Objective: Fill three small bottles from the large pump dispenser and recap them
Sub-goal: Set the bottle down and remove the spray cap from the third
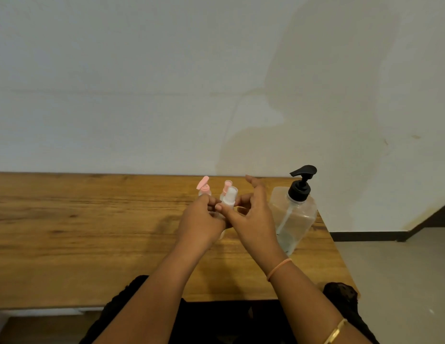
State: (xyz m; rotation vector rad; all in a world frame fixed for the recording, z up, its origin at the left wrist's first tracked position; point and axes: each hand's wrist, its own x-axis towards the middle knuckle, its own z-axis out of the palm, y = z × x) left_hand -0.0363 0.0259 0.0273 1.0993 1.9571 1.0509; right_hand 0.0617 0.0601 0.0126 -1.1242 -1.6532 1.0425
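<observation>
Item, centre of the table (67,232): one small clear bottle (228,202) with a white top (232,191), held upright just above the wood between both hands.

- Left hand (201,220): fingers curled round the bottle's lower body, which is mostly hidden behind them — a closed, holding grip.
- Right hand (252,219): thumb and curled fingers pinch the bottle at the base of the white top; the forefinger sticks up clear of it. An orange band (278,266) sits on this wrist, a gold bracelet (337,331) further up the forearm.

Item, just behind the hands: two more small bottles standing on the table. The left pink bottle (204,189) has its flip lid tilted open. The right pink bottle (226,186) stands directly behind the white top, partly covered by it.

Item, right end of the table near the edge: large pump dispenser (294,217) — clear body, black pump head, upright, just beside the right hand and not touched. Its liquid level cannot be told.

Backdrop: a plain pale wall (142,83).
</observation>
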